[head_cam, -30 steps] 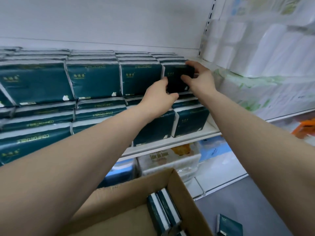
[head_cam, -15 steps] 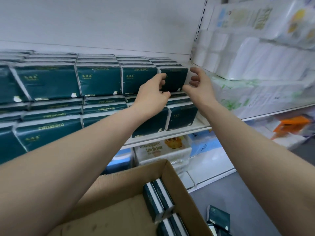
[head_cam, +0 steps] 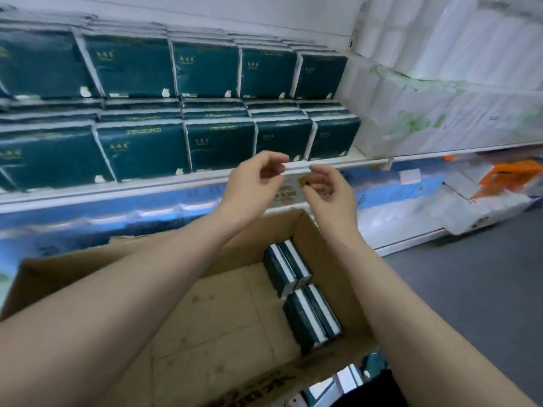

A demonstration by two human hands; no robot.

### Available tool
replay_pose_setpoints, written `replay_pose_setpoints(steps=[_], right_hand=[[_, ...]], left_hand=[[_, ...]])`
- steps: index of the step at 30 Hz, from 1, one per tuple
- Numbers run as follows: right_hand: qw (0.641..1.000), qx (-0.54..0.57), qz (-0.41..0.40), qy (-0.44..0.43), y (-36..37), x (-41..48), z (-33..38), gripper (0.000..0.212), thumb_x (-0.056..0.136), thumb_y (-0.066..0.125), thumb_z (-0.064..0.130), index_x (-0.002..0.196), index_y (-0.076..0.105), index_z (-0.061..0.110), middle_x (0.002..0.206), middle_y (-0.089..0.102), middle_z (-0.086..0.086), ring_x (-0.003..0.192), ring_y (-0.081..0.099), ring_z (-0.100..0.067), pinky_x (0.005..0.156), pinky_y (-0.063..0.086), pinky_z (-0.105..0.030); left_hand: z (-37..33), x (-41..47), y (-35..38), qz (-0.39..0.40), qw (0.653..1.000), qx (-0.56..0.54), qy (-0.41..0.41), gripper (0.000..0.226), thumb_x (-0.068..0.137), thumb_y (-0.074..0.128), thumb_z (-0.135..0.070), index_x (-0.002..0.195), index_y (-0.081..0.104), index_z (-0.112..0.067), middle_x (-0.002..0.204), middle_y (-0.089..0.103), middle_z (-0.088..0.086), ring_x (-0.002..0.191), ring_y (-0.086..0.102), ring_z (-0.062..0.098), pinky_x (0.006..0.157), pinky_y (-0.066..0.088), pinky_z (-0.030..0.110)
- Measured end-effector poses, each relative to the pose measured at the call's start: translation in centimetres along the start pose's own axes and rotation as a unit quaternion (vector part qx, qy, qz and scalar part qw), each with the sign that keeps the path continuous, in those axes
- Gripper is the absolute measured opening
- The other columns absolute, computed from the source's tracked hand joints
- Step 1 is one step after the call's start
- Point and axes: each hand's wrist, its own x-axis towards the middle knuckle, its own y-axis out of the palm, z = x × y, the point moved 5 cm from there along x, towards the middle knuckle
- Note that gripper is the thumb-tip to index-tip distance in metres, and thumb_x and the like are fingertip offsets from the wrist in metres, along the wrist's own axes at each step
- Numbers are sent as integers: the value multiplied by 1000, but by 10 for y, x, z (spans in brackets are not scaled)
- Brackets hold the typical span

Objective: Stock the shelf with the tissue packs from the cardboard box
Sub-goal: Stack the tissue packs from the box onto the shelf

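Tissue packs (head_cam: pixel 220 142) filled the white shelf (head_cam: pixel 147 187) in two tiers, four more stood in the box (head_cam: pixel 211 333) below. Left hand (head_cam: pixel 252 183) and right hand (head_cam: pixel 327 193) hung empty above it, fingers loosely curled. Grey floor (head_cam: pixel 470 277) to the right.

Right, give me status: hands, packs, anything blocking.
Left hand and right hand empty, fingers loose, over the cardboard box's far edge. Four tissue packs along its right wall. Shelf front rows look full. Nothing between hands and packs.
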Motion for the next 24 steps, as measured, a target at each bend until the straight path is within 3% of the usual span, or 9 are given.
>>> replay_pose_setpoints(steps=[3, 6, 10, 15, 20, 24], right_hand=[[998, -21, 34, 55, 15, -30, -29, 34, 92, 64, 12, 123, 59, 26, 106, 62, 12, 96, 60, 1, 79, 51, -12], [990, -66, 69, 99, 29, -48, -63, 35, 90, 67, 15, 122, 58, 27, 107, 65, 8, 96, 61, -2, 85, 53, -22], [969, -160, 114, 150, 45, -63, -101, 37, 89, 71, 19, 124, 59, 22, 107, 63, 3, 94, 60, -10, 86, 51, -29], [912, -328, 189, 160, 60, -65, -123, 42, 89, 70, 28, 127, 57, 16, 117, 62, -7, 108, 60, -26, 82, 42, -28], [868, -420, 220, 147, 72, -70, -134, 49, 89, 71, 31, 130, 52, 11, 125, 56, -12, 114, 55, -30, 90, 47, -37], [838, -473, 234, 139, 77, -75, -139, 51, 89, 71, 28, 131, 45, 13, 125, 56, -12, 115, 52, -29, 85, 47, -37]], left_hand=[[35, -26, 5, 20, 998, -9, -53, 31, 91, 61, -5, 115, 63, -24, 108, 65, -8, 104, 61, 3, 92, 51, 20], [70, -46, 12, 32, 994, -6, -105, 31, 92, 61, -8, 114, 61, -29, 109, 64, -12, 103, 59, -1, 92, 49, 17], [107, -70, 28, 50, 986, 7, -158, 33, 91, 61, -8, 121, 60, -21, 112, 62, -7, 102, 58, 2, 89, 47, 15], [150, -89, 50, 94, 967, 23, -234, 34, 91, 62, -7, 124, 60, -15, 118, 65, 2, 105, 60, 10, 93, 44, 19], [175, -99, 65, 127, 947, 33, -292, 37, 95, 58, -10, 131, 55, -13, 124, 62, 4, 106, 57, 10, 93, 42, 18], [184, -105, 73, 147, 934, 28, -324, 42, 96, 55, -9, 138, 49, -11, 131, 57, 6, 116, 55, 14, 96, 41, 19]])
